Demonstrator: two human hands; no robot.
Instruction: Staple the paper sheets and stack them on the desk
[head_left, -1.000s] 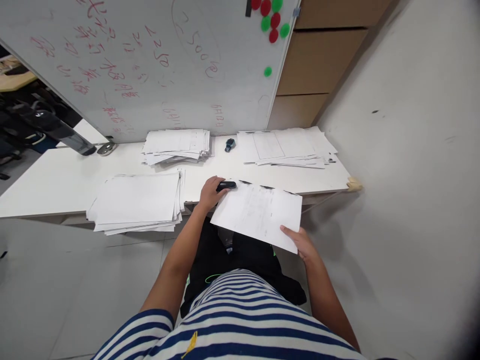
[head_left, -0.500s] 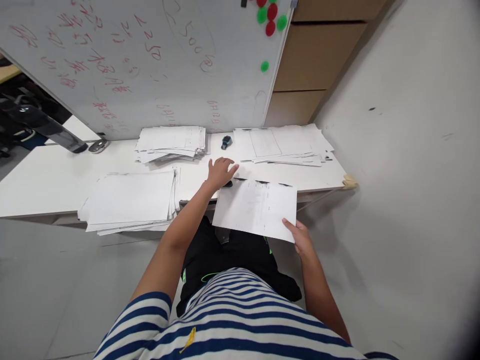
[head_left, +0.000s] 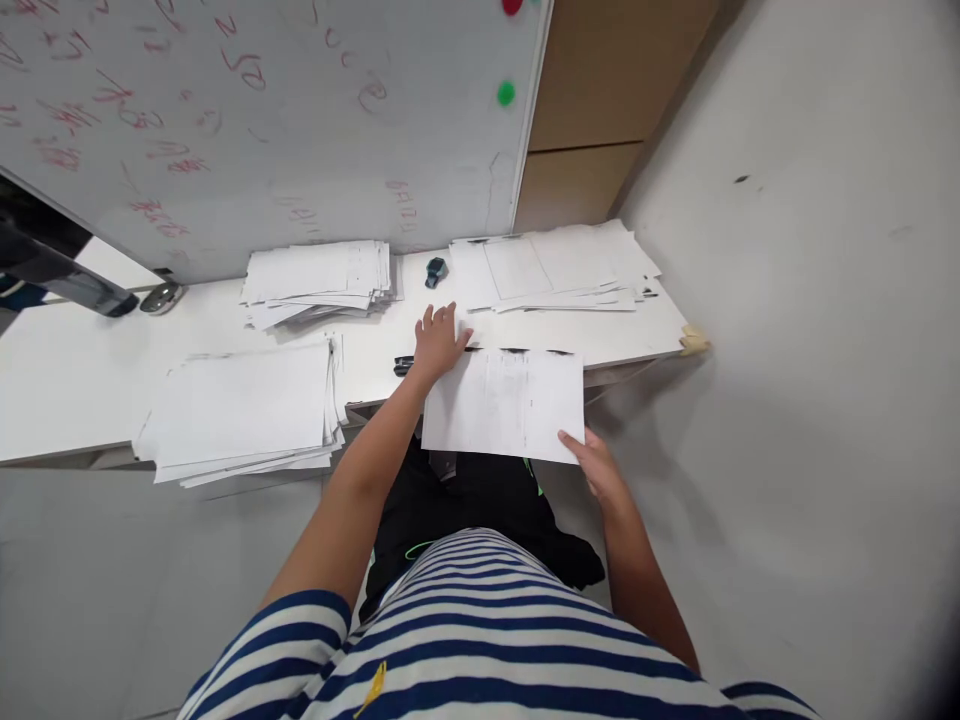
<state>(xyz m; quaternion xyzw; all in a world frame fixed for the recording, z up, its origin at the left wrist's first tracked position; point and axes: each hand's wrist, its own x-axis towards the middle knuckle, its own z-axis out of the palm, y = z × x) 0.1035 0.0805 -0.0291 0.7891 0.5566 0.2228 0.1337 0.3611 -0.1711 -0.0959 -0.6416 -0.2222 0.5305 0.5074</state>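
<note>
The sheaf of papers [head_left: 504, 402] hung half over the near edge of the white table [head_left: 90, 350], its far edge on the tabletop. Right hand [head_left: 596, 468] pinched its near right corner; left hand [head_left: 439, 340] lay on the far left corner, fingers spread flat and holding nothing. A black stapler [head_left: 403, 364] lay just beside that hand. Judgement: sheets should be squared under the flat palm while the corner pinch stayed firm, lest they fan out.

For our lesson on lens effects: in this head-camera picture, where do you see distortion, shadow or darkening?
Head view: wide-angle bending curves the table edge; the corner at lower right darkens; a soft shadow lies on the floor right of the sheet; lighting even, no glare on the whiteboard.
</note>
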